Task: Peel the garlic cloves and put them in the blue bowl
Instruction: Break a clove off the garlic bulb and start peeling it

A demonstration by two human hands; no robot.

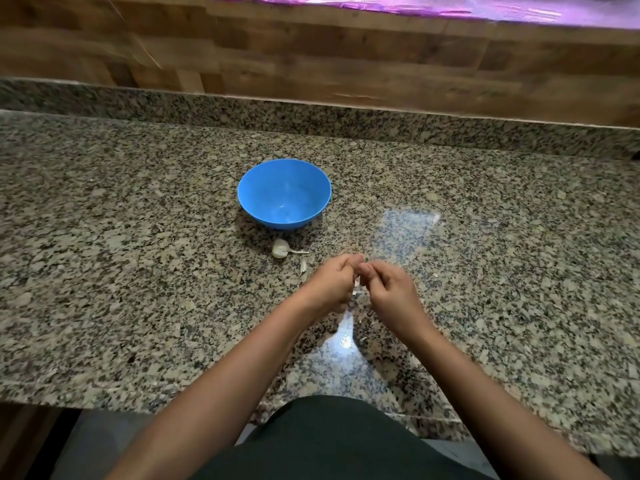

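Barely seen: garlic clove [356, 285], axis unclear
Grip: left hand [332, 282] and right hand [389, 289] pinch it
Garlic head [280, 249]: beyond hands, stem rightward

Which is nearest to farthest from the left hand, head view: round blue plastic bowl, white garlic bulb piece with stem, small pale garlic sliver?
1. The small pale garlic sliver, just left of the left hand.
2. The white garlic bulb piece, farther left and beyond.
3. The round blue plastic bowl, farthest, behind the bulb piece.
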